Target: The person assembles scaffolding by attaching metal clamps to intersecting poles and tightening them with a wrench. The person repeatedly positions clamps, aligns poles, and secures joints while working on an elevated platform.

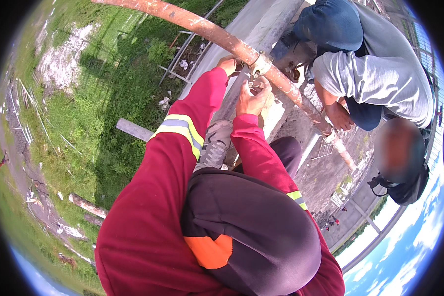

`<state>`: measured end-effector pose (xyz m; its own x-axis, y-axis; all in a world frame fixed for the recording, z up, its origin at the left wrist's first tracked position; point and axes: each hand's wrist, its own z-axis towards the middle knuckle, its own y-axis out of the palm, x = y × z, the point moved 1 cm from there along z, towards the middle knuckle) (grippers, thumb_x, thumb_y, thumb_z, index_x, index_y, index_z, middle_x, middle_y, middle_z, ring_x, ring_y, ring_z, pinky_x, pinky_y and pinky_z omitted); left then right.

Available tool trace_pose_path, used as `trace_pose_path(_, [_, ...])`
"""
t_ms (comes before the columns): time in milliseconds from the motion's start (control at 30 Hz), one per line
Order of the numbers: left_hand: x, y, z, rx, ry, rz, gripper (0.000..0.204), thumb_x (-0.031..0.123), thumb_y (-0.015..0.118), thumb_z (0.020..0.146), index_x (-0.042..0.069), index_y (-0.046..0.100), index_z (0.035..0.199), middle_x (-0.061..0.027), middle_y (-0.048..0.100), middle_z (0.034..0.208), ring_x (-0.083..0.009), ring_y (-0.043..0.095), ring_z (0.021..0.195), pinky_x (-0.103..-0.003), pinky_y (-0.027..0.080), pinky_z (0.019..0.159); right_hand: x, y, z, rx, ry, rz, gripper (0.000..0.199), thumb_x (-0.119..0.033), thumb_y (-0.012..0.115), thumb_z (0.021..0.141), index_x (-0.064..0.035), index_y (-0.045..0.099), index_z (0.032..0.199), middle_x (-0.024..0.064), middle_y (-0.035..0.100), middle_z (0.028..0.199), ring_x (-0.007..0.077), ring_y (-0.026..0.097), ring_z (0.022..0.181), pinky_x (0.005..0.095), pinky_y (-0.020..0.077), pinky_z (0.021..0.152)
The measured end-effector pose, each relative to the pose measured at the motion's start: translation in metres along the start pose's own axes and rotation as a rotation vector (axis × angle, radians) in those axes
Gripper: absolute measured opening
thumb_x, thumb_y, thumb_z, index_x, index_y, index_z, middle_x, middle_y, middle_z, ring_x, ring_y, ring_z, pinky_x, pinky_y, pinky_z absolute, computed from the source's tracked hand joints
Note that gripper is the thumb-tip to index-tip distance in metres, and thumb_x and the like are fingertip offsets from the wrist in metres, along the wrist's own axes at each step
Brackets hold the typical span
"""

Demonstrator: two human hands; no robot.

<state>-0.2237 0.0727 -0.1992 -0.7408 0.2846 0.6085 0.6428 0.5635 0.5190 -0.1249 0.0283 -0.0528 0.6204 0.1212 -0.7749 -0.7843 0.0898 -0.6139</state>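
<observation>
I seem to be working a clamp [262, 64] on a rusty pipe [207, 30].
Right hand [252, 101] pinches its bolt [252, 79]; left hand's [227, 65] hold I cannot tell; turning likely needs both steady.

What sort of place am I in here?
Probably an outdoor construction site, seemingly up high: there's a rusty pipe with a metal clamp, a pale concrete beam, and grass below.

Pipe [234, 46]: metal, rough, rusty, just beyond the fingers [245, 90]
Clamp [261, 64]: dull metal, at the fingers
Ledge [261, 30]: matt, concrete-like, beyond the fingers
Red sleeves [148, 202]: matt cloth, nearer than the fingers
Bands [180, 129]: smooth, reflective, on the sleeves
Knee covering [256, 237]: smooth cloth, slight sheen
</observation>
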Motion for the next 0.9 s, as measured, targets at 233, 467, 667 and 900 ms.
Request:
trace_pose_path(233, [0.004, 0.003, -0.002, 0.012, -0.056, -0.053, 0.019, 0.022, 0.058, 0.089, 0.012, 0.063, 0.104, -0.0011, 0.066, 0.091, -0.0149, 0.063, 0.082, -0.033, 0.050, 0.072, 0.004, -0.027, 0.040, -0.245, -0.424, -0.289, 0.036, -0.023, 0.080, 0.071, -0.0069, 0.068, 0.100, 0.0088, 0.058, 0.083, 0.0210, 0.060, 0.072, 0.0328, 0.0485, 0.067])
trace_pose_path(467, [0.006, 0.006, -0.003, 0.057, -0.077, -0.016, 0.018, 0.022, 0.058, 0.090, 0.011, 0.064, 0.104, -0.0031, 0.068, 0.092, -0.0169, 0.065, 0.083, -0.032, 0.052, 0.071, -0.007, -0.044, 0.063, -0.460, -0.676, -0.365, 0.034, -0.033, 0.079, 0.069, -0.0114, 0.072, 0.094, 0.0069, 0.058, 0.088, 0.0256, 0.058, 0.087, 0.0381, 0.0475, 0.076])
trace_pose_path(667, [0.007, 0.005, 0.002, 0.072, -0.109, 0.089, 0.016, 0.020, 0.057, 0.090, 0.010, 0.065, 0.100, -0.0028, 0.067, 0.087, -0.0157, 0.066, 0.078, -0.030, 0.053, 0.065, -0.008, -0.048, 0.084, -0.552, -1.019, -0.385, 0.024, -0.025, 0.081, 0.067, -0.0109, 0.070, 0.082, 0.0011, 0.061, 0.081, 0.0224, 0.062, 0.073, 0.0367, 0.0483, 0.062])
trace_pose_path(900, [0.007, 0.005, -0.005, 0.070, -0.085, 0.044, 0.016, 0.020, 0.054, 0.091, 0.010, 0.067, 0.094, -0.0010, 0.067, 0.083, -0.0133, 0.063, 0.072, -0.030, 0.053, 0.065, -0.009, -0.049, 0.098, -0.687, -1.294, -0.330, 0.019, -0.014, 0.074, 0.073, -0.0201, 0.070, 0.091, 0.0005, 0.061, 0.087, 0.0228, 0.061, 0.076, 0.0378, 0.0494, 0.063])
